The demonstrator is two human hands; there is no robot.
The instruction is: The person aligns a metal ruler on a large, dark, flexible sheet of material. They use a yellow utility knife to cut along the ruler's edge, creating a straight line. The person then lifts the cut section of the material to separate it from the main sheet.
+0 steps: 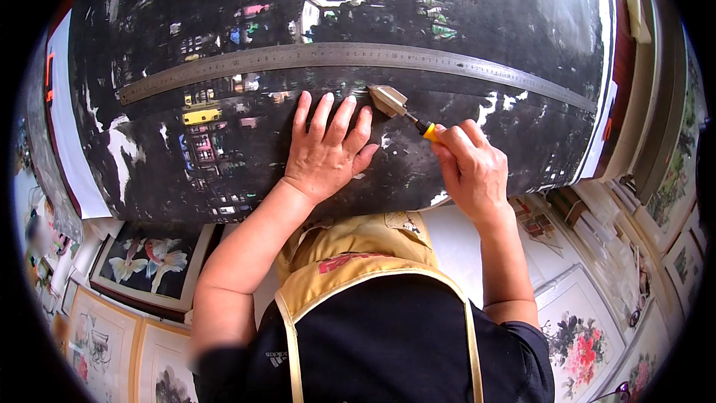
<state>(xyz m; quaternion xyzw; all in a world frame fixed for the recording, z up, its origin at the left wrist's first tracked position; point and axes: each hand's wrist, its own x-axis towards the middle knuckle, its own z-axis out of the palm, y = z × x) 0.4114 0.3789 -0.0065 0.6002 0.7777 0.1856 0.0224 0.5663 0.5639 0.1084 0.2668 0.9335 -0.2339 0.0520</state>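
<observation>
While your left hand [322, 155] rests on the painting [253, 160], fingers [320, 121] slightly spread, your right hand [476, 168] grips a trowel [403, 110], its blade [388, 100] pointing far-left toward the ruler [321, 54].

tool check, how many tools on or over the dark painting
2: a metal ruler lying across the painting, a yellow-handled tool in the right hand. The left hand could hide another.

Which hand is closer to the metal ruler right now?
Left. The left hand rests on the dark painting, just short of the metal ruler; the right hand, gripping the yellow-handled tool, is farther below it, toward its right end.
</observation>
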